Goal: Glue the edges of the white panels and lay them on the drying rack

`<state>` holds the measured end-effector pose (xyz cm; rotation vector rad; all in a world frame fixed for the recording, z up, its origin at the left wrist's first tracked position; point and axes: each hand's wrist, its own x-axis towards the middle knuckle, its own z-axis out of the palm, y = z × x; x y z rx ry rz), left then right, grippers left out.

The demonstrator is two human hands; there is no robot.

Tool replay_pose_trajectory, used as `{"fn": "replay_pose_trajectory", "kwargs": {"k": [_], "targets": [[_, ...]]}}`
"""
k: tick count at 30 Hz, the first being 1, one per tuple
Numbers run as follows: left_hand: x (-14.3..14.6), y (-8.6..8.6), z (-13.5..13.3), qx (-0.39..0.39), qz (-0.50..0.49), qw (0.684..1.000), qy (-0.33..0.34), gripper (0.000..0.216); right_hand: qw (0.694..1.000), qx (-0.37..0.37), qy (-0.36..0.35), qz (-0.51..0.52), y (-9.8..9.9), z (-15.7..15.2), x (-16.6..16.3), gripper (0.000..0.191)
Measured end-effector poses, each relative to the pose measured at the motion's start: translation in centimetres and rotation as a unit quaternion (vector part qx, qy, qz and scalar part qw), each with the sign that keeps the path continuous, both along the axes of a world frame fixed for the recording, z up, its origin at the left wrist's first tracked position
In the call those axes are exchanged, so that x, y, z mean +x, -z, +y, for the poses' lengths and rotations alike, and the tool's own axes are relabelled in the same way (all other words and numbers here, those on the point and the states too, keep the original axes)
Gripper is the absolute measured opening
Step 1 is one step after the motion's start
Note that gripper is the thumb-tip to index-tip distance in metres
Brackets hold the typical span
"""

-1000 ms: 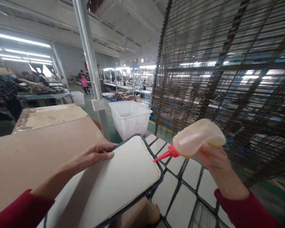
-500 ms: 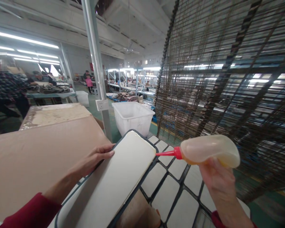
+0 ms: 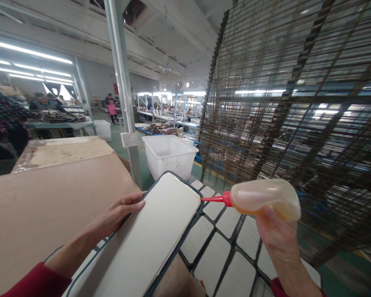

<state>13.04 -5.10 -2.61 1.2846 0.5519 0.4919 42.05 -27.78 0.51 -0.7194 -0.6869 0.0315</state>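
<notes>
My left hand (image 3: 119,212) lies with fingers stretched along the left edge of a long white panel with a dark rim (image 3: 154,235). The panel rests tilted over several similar white pieces with dark borders (image 3: 222,251) laid side by side. My right hand (image 3: 276,235) grips a soft translucent squeeze bottle (image 3: 264,198) held sideways. Its red nozzle (image 3: 213,199) points left and its tip sits just at the panel's right edge.
A brown cardboard-covered table (image 3: 49,198) fills the left. A white plastic bin (image 3: 169,154) and a grey post with a socket (image 3: 128,139) stand ahead. A tall wire drying rack (image 3: 296,103) rises close on the right. Other people work at far benches (image 3: 58,117).
The bottle swung from nozzle-down to level, and its tip moved from over the panel's face to the far right edge. My left hand stayed on the panel's edge.
</notes>
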Motion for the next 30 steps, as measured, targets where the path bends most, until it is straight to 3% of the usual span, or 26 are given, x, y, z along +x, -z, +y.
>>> {"fn": "replay_pose_trajectory", "kwargs": {"k": [5,10,16,30], "targets": [[-0.1,-0.1,0.1,0.004,-0.001,1.0,0.025,0.049,1.0,-0.01,0.003,-0.022,0.1,0.1,0.2,0.032],[-0.4,-0.4,0.2,0.015,0.005,0.999,0.046,0.047,1.0,-0.011,0.012,-0.02,-0.5,0.2,0.8,0.036],[-0.6,-0.3,0.3,0.018,0.013,0.998,0.061,0.044,0.998,-0.059,-0.036,-0.002,-0.6,-0.6,1.4,0.039],[-0.2,0.2,0.4,-0.003,0.0,0.999,0.034,0.049,1.0,-0.018,-0.022,-0.004,-0.1,-0.6,0.6,0.032]]}}
